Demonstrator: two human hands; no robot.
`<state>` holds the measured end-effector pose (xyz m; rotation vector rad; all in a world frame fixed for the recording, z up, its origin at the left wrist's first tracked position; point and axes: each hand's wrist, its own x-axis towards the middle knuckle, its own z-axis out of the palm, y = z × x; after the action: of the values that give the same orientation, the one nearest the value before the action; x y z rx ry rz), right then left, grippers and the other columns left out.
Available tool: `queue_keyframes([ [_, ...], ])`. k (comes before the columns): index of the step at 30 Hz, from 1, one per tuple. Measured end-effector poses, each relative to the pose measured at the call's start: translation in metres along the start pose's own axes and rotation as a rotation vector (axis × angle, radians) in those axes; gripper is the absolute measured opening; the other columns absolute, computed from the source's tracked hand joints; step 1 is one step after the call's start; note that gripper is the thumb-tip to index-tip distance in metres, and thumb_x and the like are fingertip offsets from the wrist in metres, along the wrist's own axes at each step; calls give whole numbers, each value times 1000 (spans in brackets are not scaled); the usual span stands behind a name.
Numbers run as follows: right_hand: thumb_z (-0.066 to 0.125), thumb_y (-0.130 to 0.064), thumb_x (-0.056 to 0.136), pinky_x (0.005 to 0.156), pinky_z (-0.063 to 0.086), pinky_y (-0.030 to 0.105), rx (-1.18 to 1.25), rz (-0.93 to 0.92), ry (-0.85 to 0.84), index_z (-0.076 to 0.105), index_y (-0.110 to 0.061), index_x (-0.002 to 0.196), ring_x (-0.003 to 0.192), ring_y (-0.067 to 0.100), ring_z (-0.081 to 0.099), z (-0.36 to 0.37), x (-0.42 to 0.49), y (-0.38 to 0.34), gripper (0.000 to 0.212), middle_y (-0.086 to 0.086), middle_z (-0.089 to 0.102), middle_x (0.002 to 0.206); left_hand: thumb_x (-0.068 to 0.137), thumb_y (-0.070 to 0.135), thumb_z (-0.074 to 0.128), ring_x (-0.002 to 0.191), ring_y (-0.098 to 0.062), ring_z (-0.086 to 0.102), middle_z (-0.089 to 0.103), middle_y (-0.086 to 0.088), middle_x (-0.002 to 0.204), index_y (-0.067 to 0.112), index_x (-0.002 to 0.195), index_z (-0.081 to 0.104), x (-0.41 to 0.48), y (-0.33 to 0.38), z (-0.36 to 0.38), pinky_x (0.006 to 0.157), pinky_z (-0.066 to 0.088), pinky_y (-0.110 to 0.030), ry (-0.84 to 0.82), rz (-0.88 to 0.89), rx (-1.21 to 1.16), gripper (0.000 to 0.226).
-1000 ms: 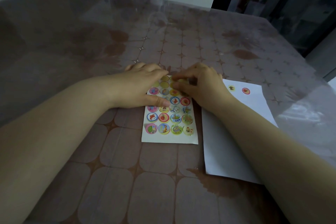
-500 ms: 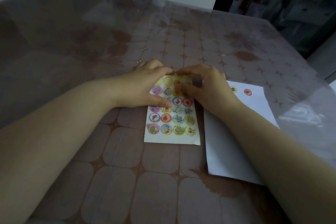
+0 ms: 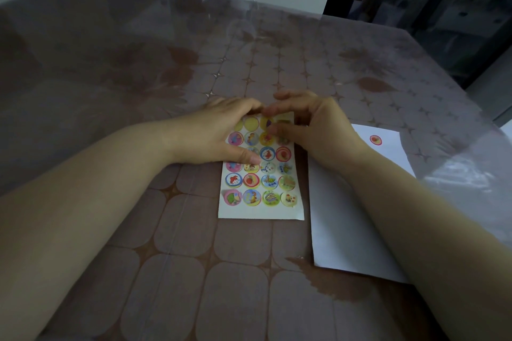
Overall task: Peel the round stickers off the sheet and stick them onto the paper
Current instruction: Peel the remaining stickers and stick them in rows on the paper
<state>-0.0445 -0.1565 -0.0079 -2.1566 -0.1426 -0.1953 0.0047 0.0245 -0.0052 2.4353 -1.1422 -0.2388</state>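
Observation:
The sticker sheet [image 3: 260,209] lies flat on the table in the middle of the view, with rows of colourful round stickers. My left hand [image 3: 219,133] presses on its upper left part, thumb laid across the third row. My right hand [image 3: 315,130] arches over the sheet's upper right corner, its thumb and forefinger pinching a round sticker [image 3: 266,122] in the top row. The white paper [image 3: 346,230] lies just right of the sheet, partly under my right forearm. One red round sticker [image 3: 375,140] sits near the paper's far end.
A brown patterned tablecloth under a clear plastic cover [image 3: 194,271] spans the table. The table's far edge [image 3: 249,0] meets white cabinets, and dark furniture stands at the far right.
My right hand has lifted from lying flat on the sheet's top and now arches, thumb and forefinger closing on a top-row sticker. My left hand stays pressed on the sheet.

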Motion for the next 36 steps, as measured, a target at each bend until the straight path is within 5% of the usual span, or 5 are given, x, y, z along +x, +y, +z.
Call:
queue_keyframes([
  [5, 74, -14, 74, 69, 51, 25, -47, -9, 50, 66, -36, 94, 68, 9, 56, 2, 0, 1, 31, 2, 68, 99, 69, 44, 74, 119, -13, 36, 40, 11, 118, 22, 132, 36, 1, -3, 1, 94, 32, -24, 11, -2, -36, 77],
  [10, 75, -12, 73, 70, 41, 5, -62, -45, 102, 65, -35, 97, 81, -8, 50, 5, 0, 2, 35, -10, 50, 112, 67, 51, 74, 118, -11, 34, 37, 14, 114, 21, 129, 37, 2, -3, 1, 94, 32, -24, 5, -11, -16, 78],
  [15, 74, -11, 73, 62, 41, 5, -80, -114, 110, 67, -31, 95, 60, -11, 49, 6, -4, 1, 30, -8, 47, 116, 70, 45, 72, 121, -13, 33, 36, 13, 115, 21, 131, 37, 1, -1, 1, 99, 32, -27, -1, -5, -5, 75],
  [31, 70, -9, 78, 70, 42, 2, -235, -250, 113, 74, -15, 87, 82, -19, 51, 6, -4, 6, 13, -4, 41, 121, 74, 41, 70, 121, -11, 32, 38, 11, 116, 19, 130, 38, -1, 0, 1, 91, 27, -18, -32, 3, -26, 68],
  [36, 73, -17, 75, 82, 33, -2, -195, -138, 179, 71, -22, 85, 102, -11, 43, 4, -3, 3, 12, -4, 39, 118, 65, 67, 55, 131, -14, 21, 32, 3, 140, 21, 139, 30, 0, -4, 2, 95, 14, -13, -54, 29, 100, 91],
])
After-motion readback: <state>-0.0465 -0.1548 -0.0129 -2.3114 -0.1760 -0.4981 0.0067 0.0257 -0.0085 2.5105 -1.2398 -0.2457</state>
